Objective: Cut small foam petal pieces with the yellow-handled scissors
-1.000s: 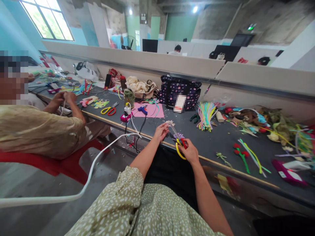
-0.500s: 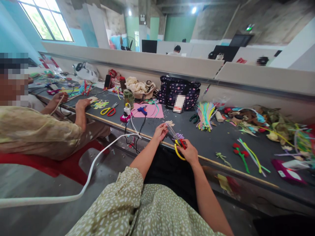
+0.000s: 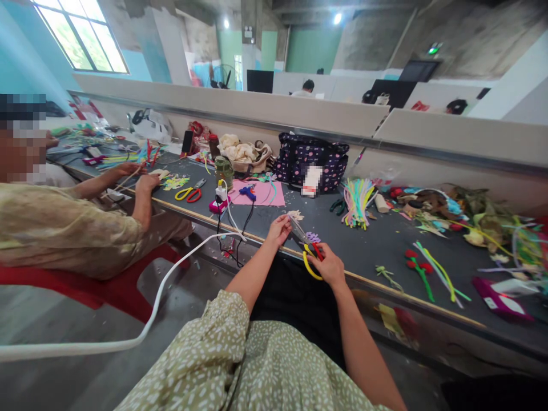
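My right hand [image 3: 331, 265] grips a pair of scissors [image 3: 307, 249] by its red and yellow handles, over the table's front edge. The metal blades point up and left, towards my left hand [image 3: 280, 230]. Thumb and fingertips of that hand are pinched together beside the blade tips. A thin, pale lilac bit seems to show there, too small to name. Just beyond the blades lie small cream pieces [image 3: 296, 215] on the dark table. Short purple fuzzy pieces [image 3: 313, 236] lie right of the blades.
Fuzzy stems [image 3: 358, 202] stand bundled near a patterned bag [image 3: 311, 161]. A blue glue gun [image 3: 247, 193] rests on pink paper [image 3: 274, 194]. A white cable [image 3: 166, 277] crosses at left. A co-worker [image 3: 64, 222] sits there, near other scissors [image 3: 190, 191]. Red-tipped green stems [image 3: 422, 274] lie right.
My hands and the scissors are almost where they were. At left, the co-worker's farther hand has moved right, towards the other hand.
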The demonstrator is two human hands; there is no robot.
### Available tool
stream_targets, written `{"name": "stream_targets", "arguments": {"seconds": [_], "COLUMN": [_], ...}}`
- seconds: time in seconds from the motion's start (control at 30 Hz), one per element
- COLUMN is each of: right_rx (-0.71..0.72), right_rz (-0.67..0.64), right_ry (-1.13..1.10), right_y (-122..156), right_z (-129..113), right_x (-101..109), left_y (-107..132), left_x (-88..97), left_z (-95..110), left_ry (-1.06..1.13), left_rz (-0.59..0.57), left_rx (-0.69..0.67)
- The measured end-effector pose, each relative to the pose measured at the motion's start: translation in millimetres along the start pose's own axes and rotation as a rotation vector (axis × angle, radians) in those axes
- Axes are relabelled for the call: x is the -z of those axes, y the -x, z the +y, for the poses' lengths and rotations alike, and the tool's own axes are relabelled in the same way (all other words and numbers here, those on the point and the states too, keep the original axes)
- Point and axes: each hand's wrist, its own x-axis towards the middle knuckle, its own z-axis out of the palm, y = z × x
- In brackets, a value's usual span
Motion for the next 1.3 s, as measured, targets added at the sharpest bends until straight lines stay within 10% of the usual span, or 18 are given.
{"name": "stream_targets", "arguments": {"seconds": [1.3], "right_rx": [0.005], "right_rz": [0.037], "right_ry": [-0.010], "right_y": [3.5], "right_z": [-4.0], "right_x": [-0.2], "left_y": [4.6], "left_x": [-4.8], "left_z": [-0.2], "left_ry": [-0.052], "left_rz": [0.111], "left_rx": [-0.037]}}
